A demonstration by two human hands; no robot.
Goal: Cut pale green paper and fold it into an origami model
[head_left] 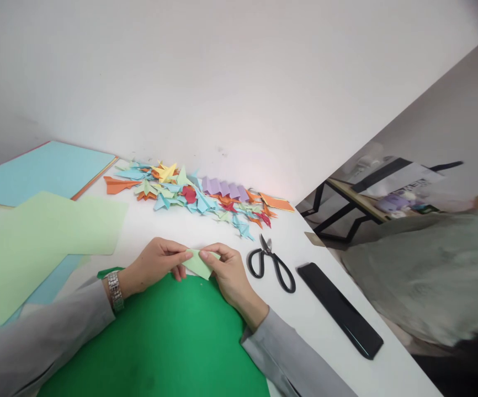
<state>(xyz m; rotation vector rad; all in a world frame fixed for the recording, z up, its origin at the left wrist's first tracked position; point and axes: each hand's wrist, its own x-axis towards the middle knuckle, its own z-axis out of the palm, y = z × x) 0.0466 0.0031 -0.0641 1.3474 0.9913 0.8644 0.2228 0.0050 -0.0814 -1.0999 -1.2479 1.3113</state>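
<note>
A small pale-green paper piece (197,266) between my two hands.
My left hand (162,262) pinches its left end and my right hand (229,275) its right, both closed on it, by the far edge of the green material (160,336). Beyond, folded colored papers (203,203) heap on the tabletop (148,223); black-handled scissors (267,252) lie to the right.
</note>
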